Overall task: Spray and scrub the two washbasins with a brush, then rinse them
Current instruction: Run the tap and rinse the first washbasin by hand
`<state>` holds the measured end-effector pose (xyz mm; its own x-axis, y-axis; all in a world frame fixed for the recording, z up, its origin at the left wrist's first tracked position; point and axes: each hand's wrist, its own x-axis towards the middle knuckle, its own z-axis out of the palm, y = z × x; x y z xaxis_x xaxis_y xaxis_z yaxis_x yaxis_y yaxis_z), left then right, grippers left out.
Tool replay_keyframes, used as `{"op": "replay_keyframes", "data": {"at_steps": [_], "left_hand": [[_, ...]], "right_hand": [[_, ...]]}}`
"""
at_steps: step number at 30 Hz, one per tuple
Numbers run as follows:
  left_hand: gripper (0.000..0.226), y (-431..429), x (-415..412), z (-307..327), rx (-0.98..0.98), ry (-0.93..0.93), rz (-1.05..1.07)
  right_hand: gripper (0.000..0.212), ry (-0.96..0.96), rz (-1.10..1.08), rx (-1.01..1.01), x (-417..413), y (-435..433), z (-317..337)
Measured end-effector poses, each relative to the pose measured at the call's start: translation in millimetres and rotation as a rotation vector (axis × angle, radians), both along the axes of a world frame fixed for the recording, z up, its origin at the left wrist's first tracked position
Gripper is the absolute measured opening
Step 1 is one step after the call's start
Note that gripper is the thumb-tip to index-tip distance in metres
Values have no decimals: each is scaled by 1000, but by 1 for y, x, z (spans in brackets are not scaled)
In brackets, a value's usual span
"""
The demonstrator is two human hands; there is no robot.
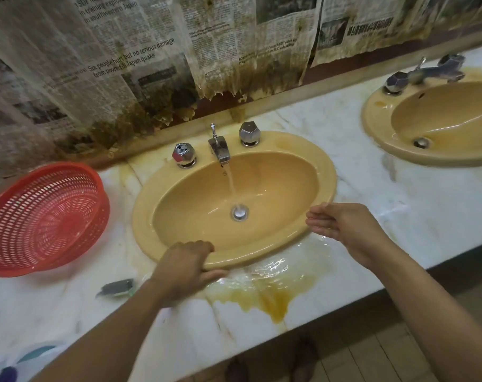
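White veined marble worktop (344,150) is running along a wall papered with brown-stained newspaper sheets (110,59). A puddle of water with a yellow-brown stain (270,296) is lying on the worktop's front edge.

- Near mustard-yellow oval ceramic washbasin (146,216): sitting sunk into the worktop at mid view, directly in front of the person. A round chrome drain (239,212) is showing at the bottom of its bowl.
- Chrome spout tap (220,150): standing on the back rim of the near washbasin between two faceted chrome knobs (184,155). A stream of water (231,184) is falling from it towards the drain.
- Far mustard-yellow oval ceramic washbasin (372,114): sitting at the upper right, well apart from the near one and partly cut off by the frame edge. It is carrying its own chrome tap set (424,71).
- Left hand (184,266): resting on the front rim of the near washbasin. Its fingers are curling over the rim into the bowl, and the thumb is lying along the rim's outer edge, so the hand is grasping the rim.
- Right hand (341,227): hovering at the right rim of the near washbasin. Its fingers are straight and released, the palm is turning inward, and it is holding nothing.
- Red perforated plastic basket (41,216): leaning tilted on the worktop just left of the near washbasin.
- Dark grey scrubbing pad with a green edge (115,288): lying on the worktop beside the left wrist.
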<state>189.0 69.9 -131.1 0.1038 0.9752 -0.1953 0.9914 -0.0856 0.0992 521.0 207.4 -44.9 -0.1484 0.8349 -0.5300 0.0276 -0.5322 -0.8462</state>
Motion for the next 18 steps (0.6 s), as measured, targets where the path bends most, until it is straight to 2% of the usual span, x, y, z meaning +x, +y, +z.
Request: {"op": "replay_keyframes", "data": {"at_steps": [2,4,6,8,11,15,18], "left_hand": [[83,-5,-16,6,-49,-3,2],[78,3,-15,12,-185,-61,76],[59,16,-14,21,-395,-284,248],[34,31,-12,29,-520,-608,405],[18,58,4,36,-400,-1026,727],[32,117,26,30,-236,-1726,1215],[47,160,37,30,-200,-1985,1411]], "right_hand": [[20,-14,-43,14,10,-1,-6],[20,-16,-93,28,17,-1,-14],[20,0,-163,39,20,-2,-20],[20,15,-267,41,20,-5,-27],[16,16,-392,-3,13,-12,-39],[29,89,-384,-26,-6,-24,-54],[44,148,-436,-16,-9,-27,-64]]}}
